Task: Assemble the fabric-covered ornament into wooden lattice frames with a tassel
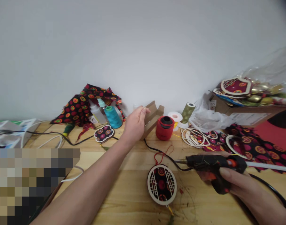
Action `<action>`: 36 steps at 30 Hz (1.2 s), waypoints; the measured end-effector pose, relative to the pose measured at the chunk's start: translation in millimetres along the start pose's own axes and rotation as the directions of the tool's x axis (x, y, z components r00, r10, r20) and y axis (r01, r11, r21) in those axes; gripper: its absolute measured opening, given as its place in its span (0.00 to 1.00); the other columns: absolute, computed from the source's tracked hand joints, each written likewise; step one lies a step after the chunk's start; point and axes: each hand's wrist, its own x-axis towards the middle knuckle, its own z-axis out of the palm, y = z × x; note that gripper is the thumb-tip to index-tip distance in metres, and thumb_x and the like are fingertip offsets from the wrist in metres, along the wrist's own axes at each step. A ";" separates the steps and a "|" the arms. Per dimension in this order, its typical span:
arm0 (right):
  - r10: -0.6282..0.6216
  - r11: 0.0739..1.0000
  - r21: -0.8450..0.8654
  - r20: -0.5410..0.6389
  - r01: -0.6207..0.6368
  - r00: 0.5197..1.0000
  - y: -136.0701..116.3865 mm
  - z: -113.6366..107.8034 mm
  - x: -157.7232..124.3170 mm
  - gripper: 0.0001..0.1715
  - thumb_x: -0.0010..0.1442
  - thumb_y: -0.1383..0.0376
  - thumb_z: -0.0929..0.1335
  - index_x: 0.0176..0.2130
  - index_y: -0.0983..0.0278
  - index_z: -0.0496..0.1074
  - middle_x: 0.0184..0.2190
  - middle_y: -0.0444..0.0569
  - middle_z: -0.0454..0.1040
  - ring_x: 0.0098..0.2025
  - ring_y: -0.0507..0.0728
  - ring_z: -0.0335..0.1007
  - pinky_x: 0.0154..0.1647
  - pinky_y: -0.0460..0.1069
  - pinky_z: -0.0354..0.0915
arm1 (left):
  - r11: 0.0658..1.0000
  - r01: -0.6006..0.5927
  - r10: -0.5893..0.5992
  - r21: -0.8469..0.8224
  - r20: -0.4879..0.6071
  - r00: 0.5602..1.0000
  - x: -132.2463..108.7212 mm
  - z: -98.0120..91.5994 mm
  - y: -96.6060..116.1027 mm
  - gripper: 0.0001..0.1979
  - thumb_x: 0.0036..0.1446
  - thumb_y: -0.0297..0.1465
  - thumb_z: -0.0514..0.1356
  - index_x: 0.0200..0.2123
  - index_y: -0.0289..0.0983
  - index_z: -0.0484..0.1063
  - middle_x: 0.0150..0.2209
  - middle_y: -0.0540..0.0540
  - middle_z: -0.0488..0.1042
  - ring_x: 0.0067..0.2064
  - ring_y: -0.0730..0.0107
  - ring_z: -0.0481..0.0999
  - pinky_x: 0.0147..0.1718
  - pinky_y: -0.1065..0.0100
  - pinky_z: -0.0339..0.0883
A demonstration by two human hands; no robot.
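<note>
Gripping a hot glue gun [210, 164] firmly, the right hand [237, 184] holds its nozzle just beside a round wooden lattice ornament [161, 185], which lies flat on the tabletop [124, 200] with a black-and-red fabric centre and a red cord [163, 153] at its top. A white glue stick [269, 166] runs out of the gun's back. The left hand [135, 125] is open, fingertips at a slotted cardboard stand [153, 118], with a red spool [165, 128] just beside it. Farther back stand a teal thread cone [113, 117] and a heap of patterned fabric [83, 104]; a cardboard box [248, 112] of ornaments sits to the right.
</note>
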 end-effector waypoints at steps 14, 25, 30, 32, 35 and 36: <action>-0.075 0.997 -0.007 0.071 0.076 0.995 1.0 -2.4 0.3 0.16 0.50 0.51 0.73 0.34 0.60 0.77 0.24 0.50 0.76 0.29 0.63 0.73 0.29 0.54 0.72 | 0.996 0.037 -0.040 -0.076 -0.038 0.998 6.0 -4.4 6.2 0.13 0.62 0.29 0.51 0.37 0.35 0.76 0.55 0.38 0.70 0.51 0.61 0.73 0.53 0.57 0.63; -0.125 0.992 0.000 0.159 0.127 0.979 3.1 -6.1 9.6 0.18 0.51 0.49 0.72 0.27 0.61 0.77 0.22 0.51 0.75 0.27 0.61 0.72 0.23 0.52 0.70 | 0.830 0.478 -0.399 -0.289 0.292 0.869 -73.1 -28.9 34.9 0.14 0.58 0.36 0.57 0.28 0.39 0.80 0.29 0.47 0.76 0.37 0.64 0.73 0.40 0.64 0.64; -0.096 0.995 -0.002 0.160 0.097 0.982 10.4 -8.7 8.0 0.16 0.53 0.51 0.71 0.29 0.60 0.77 0.25 0.50 0.76 0.25 0.59 0.72 0.22 0.51 0.69 | 0.809 0.561 -0.457 -0.174 0.413 0.788 -112.9 -29.1 40.7 0.13 0.55 0.30 0.57 0.41 0.42 0.80 0.28 0.49 0.73 0.36 0.66 0.73 0.40 0.64 0.64; -0.086 0.996 0.005 0.172 0.086 0.981 15.3 -12.2 9.5 0.16 0.53 0.50 0.71 0.30 0.61 0.77 0.25 0.50 0.77 0.24 0.58 0.71 0.21 0.51 0.68 | 0.810 0.548 -0.431 -0.208 0.423 0.797 -118.9 -25.8 38.9 0.15 0.55 0.30 0.57 0.45 0.43 0.78 0.29 0.50 0.72 0.35 0.67 0.72 0.38 0.65 0.65; -0.111 0.994 0.019 0.183 0.109 0.977 21.7 -19.1 15.8 0.18 0.51 0.50 0.72 0.30 0.62 0.77 0.25 0.51 0.77 0.27 0.60 0.73 0.23 0.50 0.68 | 0.817 0.516 -0.407 -0.256 0.378 0.832 -122.2 -21.0 33.3 0.14 0.54 0.31 0.58 0.42 0.43 0.79 0.29 0.49 0.71 0.33 0.68 0.71 0.36 0.66 0.66; -0.132 0.991 0.026 0.190 0.129 0.973 23.0 -21.1 18.5 0.19 0.50 0.50 0.72 0.30 0.63 0.78 0.24 0.51 0.77 0.27 0.60 0.74 0.23 0.50 0.68 | 0.817 0.510 -0.402 -0.270 0.369 0.838 -122.6 -20.1 31.4 0.14 0.53 0.31 0.58 0.42 0.43 0.80 0.29 0.49 0.71 0.33 0.68 0.71 0.36 0.66 0.66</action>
